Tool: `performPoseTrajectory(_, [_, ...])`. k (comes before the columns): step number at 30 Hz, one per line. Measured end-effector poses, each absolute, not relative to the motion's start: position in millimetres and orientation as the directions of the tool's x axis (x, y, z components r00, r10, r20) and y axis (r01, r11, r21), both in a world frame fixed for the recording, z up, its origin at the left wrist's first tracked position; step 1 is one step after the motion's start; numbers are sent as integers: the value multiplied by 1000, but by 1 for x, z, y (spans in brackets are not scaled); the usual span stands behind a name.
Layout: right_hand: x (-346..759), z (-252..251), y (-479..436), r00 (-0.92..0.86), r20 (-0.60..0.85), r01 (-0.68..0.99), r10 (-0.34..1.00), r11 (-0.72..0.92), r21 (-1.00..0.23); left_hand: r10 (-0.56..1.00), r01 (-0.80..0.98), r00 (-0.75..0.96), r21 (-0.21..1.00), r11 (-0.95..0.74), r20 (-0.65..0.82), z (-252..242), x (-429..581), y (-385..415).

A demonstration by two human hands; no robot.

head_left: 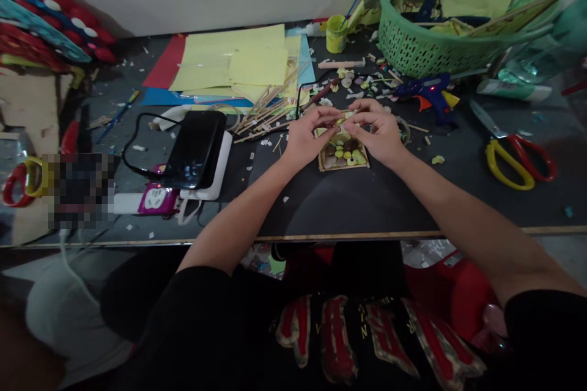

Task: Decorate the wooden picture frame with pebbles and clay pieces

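Note:
A small wooden tray (321, 165) filled with several coloured pebbles lies on the dark table (358, 201) in front of me. My left hand (307, 134) and my right hand (378, 131) meet over its far edge. Both hands pinch a small pale yellow piece (343, 121) between thumb and fingertips, just above the tray. A heap of thin bamboo sticks (263, 113) lies just left of my left hand.
A blue glue gun (428, 93) and yellow-and-red scissors (516, 156) lie to the right. A green basket (431, 43) stands at the back right. Yellow paper sheets (233, 61) and a yellow cup (336, 33) are behind. A black phone (195, 149) rests on a white power bank, cabled, at left.

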State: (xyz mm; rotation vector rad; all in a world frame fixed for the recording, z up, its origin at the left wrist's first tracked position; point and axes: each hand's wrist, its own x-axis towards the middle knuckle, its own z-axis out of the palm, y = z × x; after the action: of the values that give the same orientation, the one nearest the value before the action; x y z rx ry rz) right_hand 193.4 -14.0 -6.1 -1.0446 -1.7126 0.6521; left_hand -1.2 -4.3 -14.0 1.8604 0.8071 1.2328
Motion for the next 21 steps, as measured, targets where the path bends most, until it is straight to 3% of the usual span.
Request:
performPoseTrajectory(9, [192,-3,-18,-105,518,465,849,502,-729,812,216,319,797,-564,488,-11,-1,-7])
performPoseTrajectory(21, [189,2,-27,-125,660,677,741,550,-489,784,460,339,636,-620,519,-15,-1,-10])
